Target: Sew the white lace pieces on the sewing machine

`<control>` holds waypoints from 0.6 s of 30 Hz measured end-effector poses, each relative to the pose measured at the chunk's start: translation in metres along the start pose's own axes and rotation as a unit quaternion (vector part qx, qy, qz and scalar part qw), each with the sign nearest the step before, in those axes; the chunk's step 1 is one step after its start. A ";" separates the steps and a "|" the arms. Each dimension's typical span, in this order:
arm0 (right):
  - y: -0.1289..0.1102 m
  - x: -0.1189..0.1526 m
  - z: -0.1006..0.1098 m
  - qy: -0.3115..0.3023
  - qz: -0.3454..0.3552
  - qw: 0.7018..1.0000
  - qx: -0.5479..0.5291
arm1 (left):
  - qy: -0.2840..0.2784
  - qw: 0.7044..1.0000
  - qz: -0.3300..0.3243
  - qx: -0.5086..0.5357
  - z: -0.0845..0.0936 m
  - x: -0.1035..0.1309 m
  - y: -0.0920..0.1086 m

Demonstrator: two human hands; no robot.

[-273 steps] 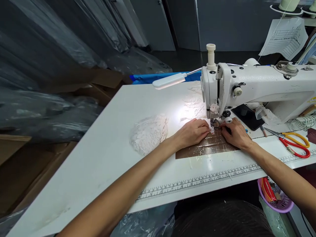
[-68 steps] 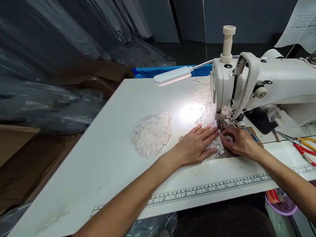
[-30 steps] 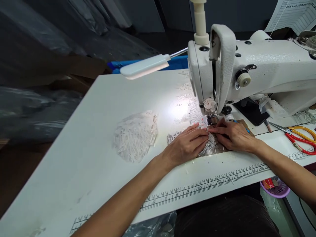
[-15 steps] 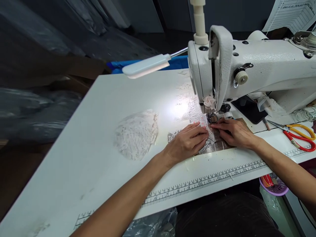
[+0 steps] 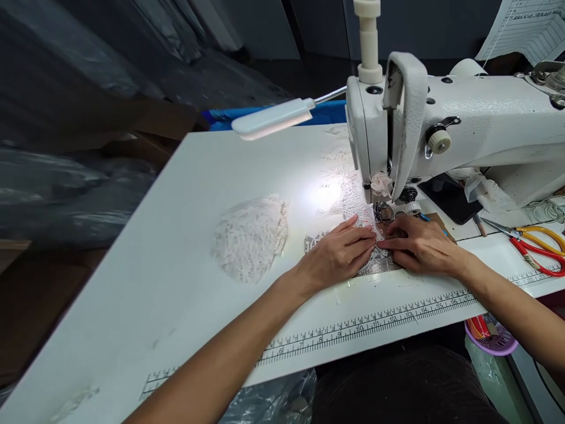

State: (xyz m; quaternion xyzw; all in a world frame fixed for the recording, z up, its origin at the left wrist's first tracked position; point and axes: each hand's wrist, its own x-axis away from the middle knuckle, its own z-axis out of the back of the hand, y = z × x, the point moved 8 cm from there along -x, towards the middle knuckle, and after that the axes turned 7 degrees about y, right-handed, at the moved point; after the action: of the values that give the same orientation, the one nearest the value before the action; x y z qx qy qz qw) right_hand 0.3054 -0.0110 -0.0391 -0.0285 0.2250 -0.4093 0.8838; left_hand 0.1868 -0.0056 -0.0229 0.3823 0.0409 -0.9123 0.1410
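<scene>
A strip of white lace runs over the table and under the presser foot of the white sewing machine. My left hand lies flat on the lace just left of the needle area, its fingers stretched out and pressing down. Close to its fingertips, my right hand pinches the lace's edge between thumb and forefinger, in front of the foot. Beneath both hands is a shiny metal plate. The pinched edge is partly hidden by my fingers.
A gathered lace piece lies to the left on the white table. Scissors and a dark phone are at right. A lamp shines from above. A purple basket hangs below the table edge.
My right hand has shifted slightly toward the table's front edge and its fingertips have come closer to my left hand. A blue object now shows behind it. The view has shifted slightly.
</scene>
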 end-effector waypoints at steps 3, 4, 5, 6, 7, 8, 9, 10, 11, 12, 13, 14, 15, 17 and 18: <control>-0.003 -0.001 -0.003 -0.018 0.001 0.999 0.026 | -0.001 0.999 -0.010 -0.037 0.003 -0.005 0.003; -0.003 -0.001 -0.003 -0.019 0.003 0.999 0.030 | -0.004 0.999 -0.014 -0.052 0.003 -0.006 0.004; -0.004 -0.001 -0.003 -0.015 0.006 0.999 0.032 | -0.007 0.998 -0.019 -0.066 0.003 -0.007 0.004; -0.004 -0.001 -0.003 -0.008 0.011 0.999 0.033 | -0.012 0.997 -0.022 -0.077 0.003 -0.007 0.005; -0.005 0.000 -0.002 0.001 0.015 0.999 0.033 | -0.018 0.996 -0.022 -0.086 0.002 -0.007 0.004; -0.005 0.000 -0.001 0.010 0.019 0.999 0.030 | -0.027 0.995 -0.020 -0.093 0.001 -0.006 0.003; -0.005 0.001 0.000 0.018 0.021 0.999 0.024 | -0.037 0.994 -0.017 -0.098 -0.001 -0.005 0.002; -0.005 0.001 0.000 0.022 0.020 0.999 0.017 | -0.049 0.994 -0.012 -0.101 -0.003 -0.003 0.000; -0.004 0.002 0.001 0.024 0.019 0.999 0.009 | -0.062 0.993 -0.008 -0.104 -0.006 0.000 -0.002; -0.004 0.002 0.001 0.024 0.017 1.000 0.003 | -0.073 0.992 -0.005 -0.106 -0.008 0.002 -0.003; -0.003 0.003 0.001 0.022 0.015 1.000 -0.002 | -0.081 0.991 -0.004 -0.108 -0.010 0.004 -0.004; -0.002 0.003 0.000 0.019 0.014 1.000 -0.005 | -0.086 0.990 -0.004 -0.111 -0.011 0.005 -0.004; -0.002 0.004 0.000 0.015 0.013 1.000 -0.006 | -0.087 0.989 -0.004 -0.116 -0.011 0.006 -0.004; -0.002 0.004 0.000 0.010 0.012 1.000 -0.005 | -0.088 0.989 -0.007 -0.122 -0.011 0.006 -0.004; -0.002 0.004 -0.001 0.008 0.013 1.000 -0.005 | -0.090 0.988 -0.009 -0.124 -0.012 0.006 -0.004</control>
State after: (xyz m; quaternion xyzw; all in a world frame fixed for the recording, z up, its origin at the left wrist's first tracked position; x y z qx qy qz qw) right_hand 0.3062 -0.0151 -0.0407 -0.0264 0.2345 -0.3970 0.8870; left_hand 0.1895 -0.0015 -0.0357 0.2783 0.1440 -0.9320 0.1821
